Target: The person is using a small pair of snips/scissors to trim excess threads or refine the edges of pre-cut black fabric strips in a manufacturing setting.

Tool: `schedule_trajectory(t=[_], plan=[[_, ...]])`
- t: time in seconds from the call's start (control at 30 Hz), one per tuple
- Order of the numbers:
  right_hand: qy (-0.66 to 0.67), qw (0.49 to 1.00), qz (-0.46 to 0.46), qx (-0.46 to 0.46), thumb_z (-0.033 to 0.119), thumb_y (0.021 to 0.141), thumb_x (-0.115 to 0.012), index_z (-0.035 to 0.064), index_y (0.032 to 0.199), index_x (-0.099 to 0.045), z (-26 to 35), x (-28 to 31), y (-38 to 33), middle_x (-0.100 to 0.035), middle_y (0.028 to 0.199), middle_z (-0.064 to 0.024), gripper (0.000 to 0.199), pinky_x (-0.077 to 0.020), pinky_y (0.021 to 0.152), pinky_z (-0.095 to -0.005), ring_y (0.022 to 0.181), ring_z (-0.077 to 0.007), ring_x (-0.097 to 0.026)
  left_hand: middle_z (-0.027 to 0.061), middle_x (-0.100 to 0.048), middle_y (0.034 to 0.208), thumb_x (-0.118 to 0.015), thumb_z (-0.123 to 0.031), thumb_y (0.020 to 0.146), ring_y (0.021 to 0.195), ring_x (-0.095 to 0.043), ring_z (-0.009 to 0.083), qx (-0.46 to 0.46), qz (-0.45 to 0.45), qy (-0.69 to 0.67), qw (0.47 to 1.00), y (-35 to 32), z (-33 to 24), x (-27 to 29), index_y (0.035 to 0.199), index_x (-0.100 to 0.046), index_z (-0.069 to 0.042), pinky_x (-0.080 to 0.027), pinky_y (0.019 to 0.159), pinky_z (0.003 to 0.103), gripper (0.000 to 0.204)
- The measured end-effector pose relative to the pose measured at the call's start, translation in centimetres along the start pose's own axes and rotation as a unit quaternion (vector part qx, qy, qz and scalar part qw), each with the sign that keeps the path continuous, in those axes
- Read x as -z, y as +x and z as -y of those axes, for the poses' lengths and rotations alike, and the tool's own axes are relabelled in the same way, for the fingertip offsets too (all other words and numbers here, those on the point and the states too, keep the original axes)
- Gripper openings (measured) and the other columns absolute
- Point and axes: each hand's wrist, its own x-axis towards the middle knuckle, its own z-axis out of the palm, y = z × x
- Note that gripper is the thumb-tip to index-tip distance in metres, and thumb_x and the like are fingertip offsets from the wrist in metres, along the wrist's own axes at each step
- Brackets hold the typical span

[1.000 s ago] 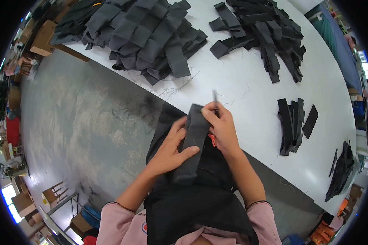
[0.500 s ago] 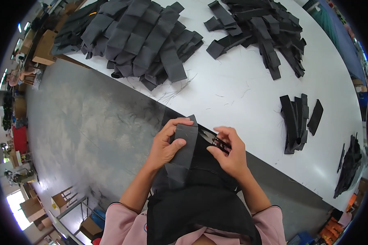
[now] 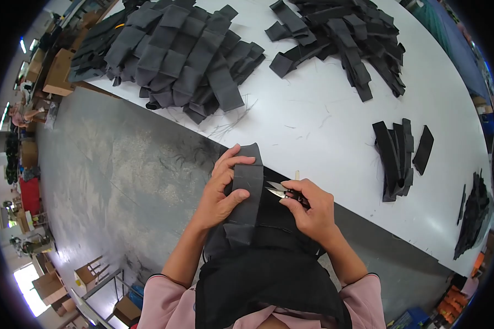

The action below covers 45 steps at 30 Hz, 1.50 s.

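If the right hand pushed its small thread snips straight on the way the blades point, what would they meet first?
Probably the dark grey fabric strip held up by the left hand: the small metal thread snips in the right hand point left at its edge, though depth is unclear.

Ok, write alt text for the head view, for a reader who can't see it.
Seen from above, a left hand holds a dark fabric strip while the right hand points small snips at its edge. Beyond lies a white table with piles of similar strips.
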Motion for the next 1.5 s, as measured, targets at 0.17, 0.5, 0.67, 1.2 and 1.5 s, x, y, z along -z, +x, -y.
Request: schedule_trajectory(t=[0.17,0.5,0.67,1.2,1.5], plan=[[-0.011,1.0,0.023,-0.006,0.001,0.073,-0.066,0.0017,0.094,-0.061,0.4,0.0,0.6,-0.061,0.075,-0.0083,0.022,-0.045,0.057,-0.0227,0.064,-0.0135,-0.06,0.0092,-0.048,0.127,-0.062,-0.035,0.082,0.133,-0.02,0.0335,-0.007,0.01,0.007,1.0,0.2,-0.7,-0.4,0.089,-0.057,-0.002,-0.02,0.104,0.044,0.034],[-0.013,1.0,0.008,-0.006,0.007,0.072,-0.068,0.0054,0.088,-0.062,0.0,-0.4,0.6,-0.062,0.073,-0.0068,0.017,-0.0438,0.052,-0.0263,0.057,-0.0194,-0.058,0.0109,-0.046,0.129,-0.062,-0.037,0.081,0.133,-0.019,0.0355,0.001,0.02,-0.035,0.999,0.0,0.1,-0.1,0.091,-0.057,-0.001,-0.019,0.105,0.045,0.038],[0.014,0.999,0.033,-0.028,0.01,0.074,-0.068,0.0055,0.089,-0.061,0.7,0.0,1.4,-0.062,0.072,-0.0068,0.017,-0.0441,0.052,-0.0266,0.055,-0.0194,-0.058,0.0096,-0.045,0.129,-0.066,-0.038,0.077,0.133,-0.018,0.0355,0.015,0.058,-0.028,0.998,0.1,-0.1,0.3,0.091,-0.058,-0.002,-0.017,0.105,0.045,0.04],[-0.003,1.0,0.025,-0.014,0.011,0.074,-0.068,0.0065,0.085,-0.059,0.7,-2.1,1.6,-0.061,0.07,-0.0061,0.015,-0.044,0.051,-0.027,0.054,-0.0191,-0.058,0.0067,-0.044,0.131,-0.078,-0.033,0.061,0.131,-0.021,0.0365,0.027,0.06,0.037,0.997,-0.1,-0.1,0.4,0.088,-0.056,-0.003,-0.018,0.105,0.045,0.047],[0.062,0.992,0.07,-0.084,0.008,0.077,-0.065,0.0041,0.09,-0.056,0.3,-2.1,2.8,-0.061,0.071,-0.0066,0.016,-0.0458,0.055,-0.0244,0.058,-0.0146,-0.059,0.0101,-0.05,0.123,-0.069,-0.021,0.074,0.111,-0.042,0.0251,0.053,-0.033,-0.049,0.997,-0.4,-0.1,-0.1,0.073,-0.046,-0.001,-0.034,0.093,0.035,0.03]])
